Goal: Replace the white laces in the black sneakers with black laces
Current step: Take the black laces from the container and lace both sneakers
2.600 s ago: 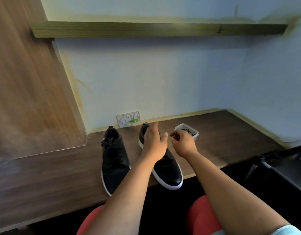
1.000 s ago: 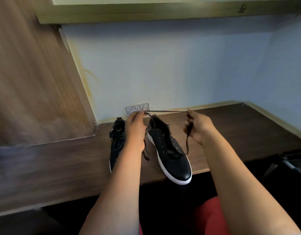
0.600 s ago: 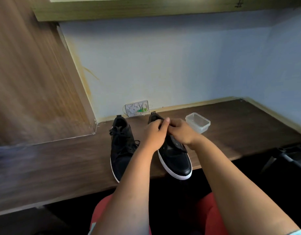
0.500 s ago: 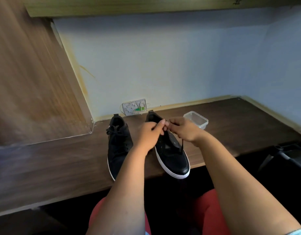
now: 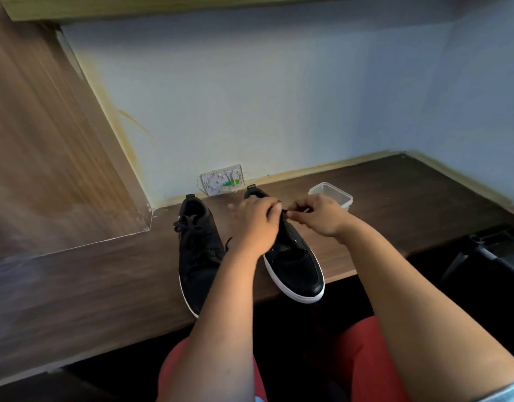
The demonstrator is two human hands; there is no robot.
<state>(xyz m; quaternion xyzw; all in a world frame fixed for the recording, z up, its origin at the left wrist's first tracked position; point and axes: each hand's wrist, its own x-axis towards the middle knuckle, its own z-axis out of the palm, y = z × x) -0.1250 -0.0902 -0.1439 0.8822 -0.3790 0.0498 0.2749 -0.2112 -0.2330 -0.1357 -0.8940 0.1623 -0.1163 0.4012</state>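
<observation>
Dark wood-grain table (image 5: 99,285), carrying two black sneakers: unlaced sneaker (image 5: 293,268) with toe over the front edge; laced sneaker (image 5: 198,256) just left of it; clear plastic container (image 5: 331,195) behind and to its right.

tub (image 5: 334,193) behind right hand (image 5: 319,216), desk (image 5: 418,210) beyond

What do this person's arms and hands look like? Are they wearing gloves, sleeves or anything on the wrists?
The left hand and right hand are bare: no gloves, and no rings, watch or bands that I can make out. Both forearms are uncovered too. Only at the bottom right corner does the edge of a light blue sleeve show, high up the right arm.
</observation>
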